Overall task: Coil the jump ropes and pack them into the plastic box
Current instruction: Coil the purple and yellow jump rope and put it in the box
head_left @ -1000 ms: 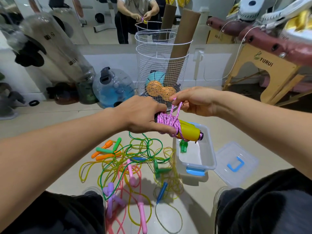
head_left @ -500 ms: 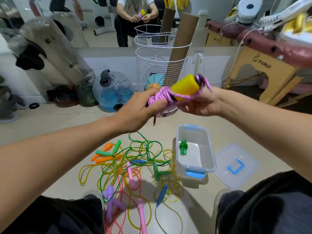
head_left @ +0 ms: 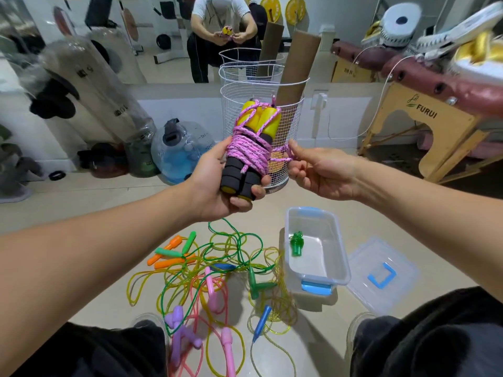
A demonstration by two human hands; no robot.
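My left hand [head_left: 217,186] grips a pink jump rope bundle [head_left: 250,148] upright by its black foam grips, the yellow handle tops pointing up. The pink cord is wound round both handles. My right hand [head_left: 318,172] pinches the loose end of that pink cord beside the bundle. Below on the floor stands the clear plastic box [head_left: 337,257] with blue latches, holding one small green piece [head_left: 296,242]. A tangle of loose jump ropes [head_left: 212,270] in green, yellow, pink, orange, purple and blue lies left of the box.
The box lid [head_left: 381,276] lies flat to the right of the box. A white wire basket [head_left: 288,99] with cardboard tubes stands behind my hands. Water bottles [head_left: 177,151] sit at the left wall, a wooden massage table [head_left: 424,123] at the right. My knees frame the bottom.
The bundle has turned from lying sideways to standing upright, yellow ends up. My left hand now holds its black grips and my right hand has shifted to the cord end.
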